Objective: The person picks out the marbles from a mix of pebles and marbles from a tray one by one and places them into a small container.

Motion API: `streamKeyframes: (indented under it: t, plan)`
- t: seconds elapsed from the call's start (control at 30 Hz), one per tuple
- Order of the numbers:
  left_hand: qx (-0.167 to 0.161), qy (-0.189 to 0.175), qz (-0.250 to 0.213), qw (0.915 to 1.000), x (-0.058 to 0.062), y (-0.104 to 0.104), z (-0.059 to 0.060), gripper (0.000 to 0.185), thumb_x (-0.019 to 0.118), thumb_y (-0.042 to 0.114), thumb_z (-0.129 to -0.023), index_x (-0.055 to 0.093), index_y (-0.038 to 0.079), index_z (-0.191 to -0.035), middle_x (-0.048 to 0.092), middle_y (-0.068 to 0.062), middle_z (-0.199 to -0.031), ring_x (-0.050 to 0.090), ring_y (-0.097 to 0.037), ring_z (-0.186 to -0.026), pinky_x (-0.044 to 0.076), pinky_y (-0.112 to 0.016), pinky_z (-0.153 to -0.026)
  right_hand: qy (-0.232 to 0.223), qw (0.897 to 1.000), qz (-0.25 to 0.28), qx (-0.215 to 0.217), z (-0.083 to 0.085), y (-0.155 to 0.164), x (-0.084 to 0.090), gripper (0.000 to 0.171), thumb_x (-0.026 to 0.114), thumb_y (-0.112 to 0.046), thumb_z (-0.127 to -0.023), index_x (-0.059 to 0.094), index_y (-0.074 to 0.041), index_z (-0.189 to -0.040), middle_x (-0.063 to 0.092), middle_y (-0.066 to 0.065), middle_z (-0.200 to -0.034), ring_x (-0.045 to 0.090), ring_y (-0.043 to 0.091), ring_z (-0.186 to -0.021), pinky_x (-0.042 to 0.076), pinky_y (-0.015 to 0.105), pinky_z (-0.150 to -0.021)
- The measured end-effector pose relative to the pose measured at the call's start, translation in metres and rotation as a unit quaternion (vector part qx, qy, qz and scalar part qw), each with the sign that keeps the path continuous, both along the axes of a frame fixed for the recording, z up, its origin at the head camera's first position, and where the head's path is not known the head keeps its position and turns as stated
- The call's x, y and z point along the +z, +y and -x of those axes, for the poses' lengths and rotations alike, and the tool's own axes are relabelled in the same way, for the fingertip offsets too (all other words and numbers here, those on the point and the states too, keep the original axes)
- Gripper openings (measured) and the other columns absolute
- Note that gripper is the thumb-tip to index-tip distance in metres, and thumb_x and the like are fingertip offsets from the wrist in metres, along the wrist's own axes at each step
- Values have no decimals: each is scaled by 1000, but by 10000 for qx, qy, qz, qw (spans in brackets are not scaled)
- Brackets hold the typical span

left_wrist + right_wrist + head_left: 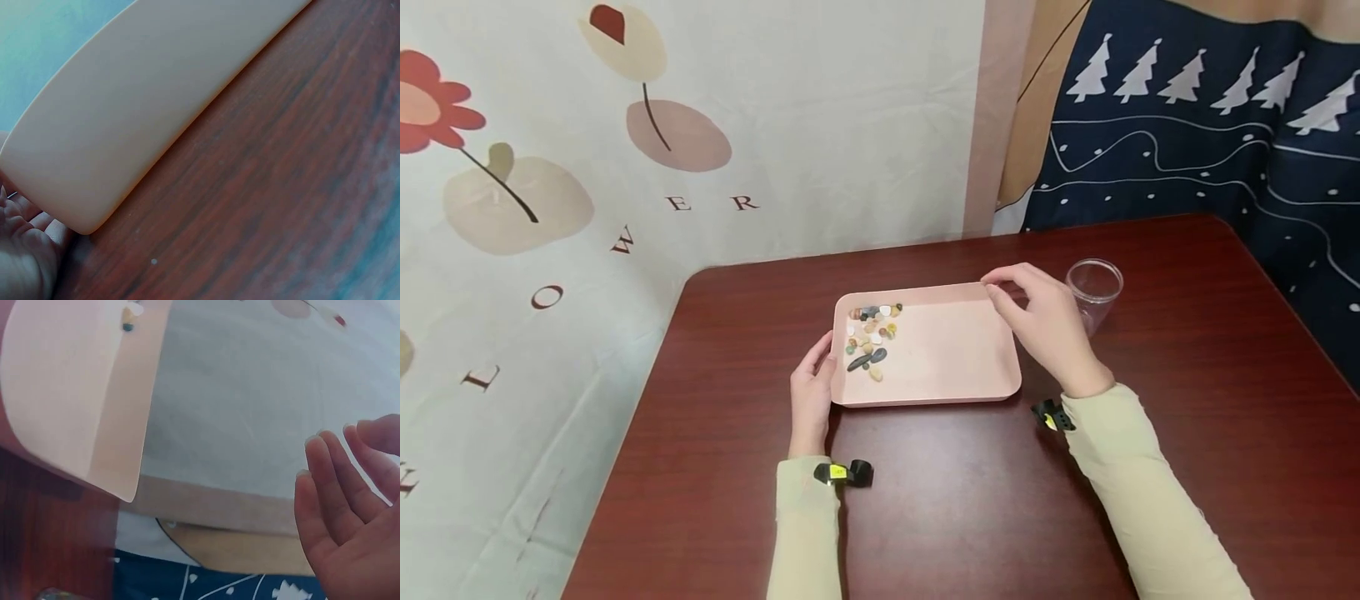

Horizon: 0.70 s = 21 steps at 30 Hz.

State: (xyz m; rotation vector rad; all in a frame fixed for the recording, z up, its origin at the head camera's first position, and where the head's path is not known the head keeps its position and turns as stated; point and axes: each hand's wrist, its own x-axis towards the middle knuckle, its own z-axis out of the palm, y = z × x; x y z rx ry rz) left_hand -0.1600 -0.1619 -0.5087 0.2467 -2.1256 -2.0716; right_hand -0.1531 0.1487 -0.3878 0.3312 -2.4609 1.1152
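Tray [951, 350]: pink, shallow, rounded corners, on the bench [955, 492], between the two hands.
Stones [868, 348]: small, mixed white, tan, green and dark, all bunched in the tray's left part; right part bare. Two longer dark stones [878, 356] near the front of the bunch.
Left hand [811, 396]: at the tray's left edge, thumb by the rim, fingers outside the wall. Grip clamped on that edge.
Right hand [1051, 321]: over the tray's far right corner; right wrist view shows it off the tray. Grip apart, nothing between thumb and fingers.
Cup [1095, 282]: clear, upright on the bench, just beyond the right hand, partly hidden by it.
Sleeves [808, 533]: pale yellow-green, black strap at each wrist.
Backdrop: pale flower-print cloth [850, 125] left, navy cloth [1150, 158] with white trees right.
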Motion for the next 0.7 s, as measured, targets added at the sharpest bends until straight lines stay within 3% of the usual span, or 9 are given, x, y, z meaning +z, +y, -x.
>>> streamKeyframes:
  t: [0.33, 0.7]
  plan:
    - [0, 55, -23, 10000, 0, -1, 1, 32, 52, 14, -90, 57, 20, -121, 53, 3, -122, 51, -9, -109, 44, -26, -86, 144, 9914, -1050, 765, 17, -21, 9, 14, 57, -24, -87, 63, -20, -99, 59, -9, -95, 55, 8, -82, 46, 25, -73]
    - [-42, 40, -42, 10000, -2, -1, 2, 32, 51, 14, -91, 57, 20, -121, 54, 4, -121, 51, -9, -108, 44, -26, -86, 84, 9651, -2111, 1549, 38, -41, 1, 14, 57, -20, -85, 64, -18, -98, 58, -9, -86, 55, 7, -77, 44, 24, -67]
